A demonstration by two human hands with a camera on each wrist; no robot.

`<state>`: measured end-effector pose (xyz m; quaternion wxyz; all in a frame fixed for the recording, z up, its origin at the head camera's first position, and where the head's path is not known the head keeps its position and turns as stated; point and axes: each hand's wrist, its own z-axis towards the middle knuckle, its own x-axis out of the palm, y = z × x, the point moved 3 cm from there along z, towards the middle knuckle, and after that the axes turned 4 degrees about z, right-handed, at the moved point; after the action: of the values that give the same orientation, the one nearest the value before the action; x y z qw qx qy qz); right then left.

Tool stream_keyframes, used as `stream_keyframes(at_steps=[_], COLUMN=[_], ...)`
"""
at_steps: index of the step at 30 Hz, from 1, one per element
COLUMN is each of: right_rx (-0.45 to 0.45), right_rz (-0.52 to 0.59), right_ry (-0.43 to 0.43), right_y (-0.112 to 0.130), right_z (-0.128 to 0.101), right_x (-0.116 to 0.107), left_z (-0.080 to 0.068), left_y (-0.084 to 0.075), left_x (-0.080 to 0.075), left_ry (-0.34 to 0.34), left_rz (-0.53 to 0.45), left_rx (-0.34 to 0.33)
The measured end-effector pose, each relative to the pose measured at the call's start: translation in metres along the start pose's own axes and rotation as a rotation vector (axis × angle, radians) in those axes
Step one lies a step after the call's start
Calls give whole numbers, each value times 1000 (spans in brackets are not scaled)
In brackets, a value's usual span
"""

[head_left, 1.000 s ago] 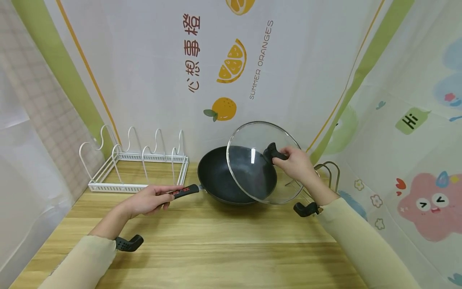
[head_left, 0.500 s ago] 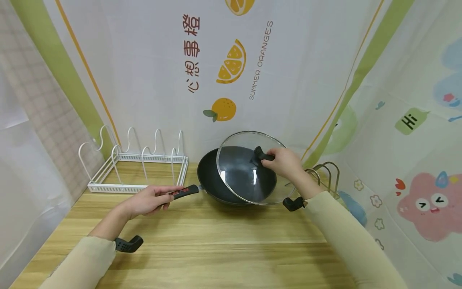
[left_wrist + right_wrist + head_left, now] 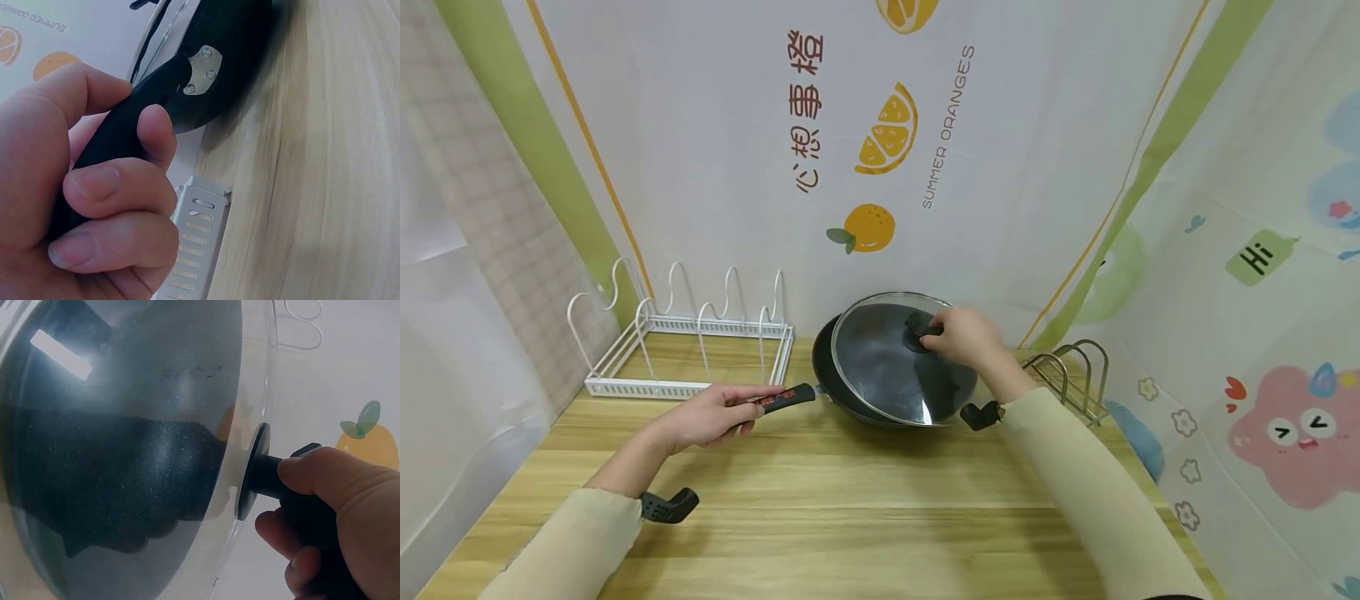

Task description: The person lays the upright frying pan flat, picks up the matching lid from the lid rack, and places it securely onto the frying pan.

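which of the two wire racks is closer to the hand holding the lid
The metal-coloured wire rack at the table's right edge, just beside the right hand gripping the glass lid; the white wire rack stands far left.

A person's left hand (image 3: 711,414) grips the black handle (image 3: 784,399) of a dark wok (image 3: 842,392) on a wooden table (image 3: 820,508), while the right hand (image 3: 964,336) holds a glass lid (image 3: 880,367) by its knob, tilted over the wok. A white rack (image 3: 685,350) stands nearby.
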<state>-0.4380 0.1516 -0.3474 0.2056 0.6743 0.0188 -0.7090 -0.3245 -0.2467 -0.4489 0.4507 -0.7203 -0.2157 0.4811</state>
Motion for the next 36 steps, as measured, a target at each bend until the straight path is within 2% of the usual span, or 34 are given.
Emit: stream_keyframes(at_steps=[6,14,21,36], right_rx=[-20,-49,-32,-33], right_rz=[-18,-37,-22,-10], right_ry=[13,-12,6,39], right_y=[7,11,14,24], right_z=[6,14,18,26], right_x=[8,17,21,27], left_z=[1,0,0,1], left_y=[2,1,-1,1], left_x=[1,1,0,1], left_ry=[8,0,13,15], left_rz=[5,-1,4,-9], left_rx=[-6,-11,12,-9])
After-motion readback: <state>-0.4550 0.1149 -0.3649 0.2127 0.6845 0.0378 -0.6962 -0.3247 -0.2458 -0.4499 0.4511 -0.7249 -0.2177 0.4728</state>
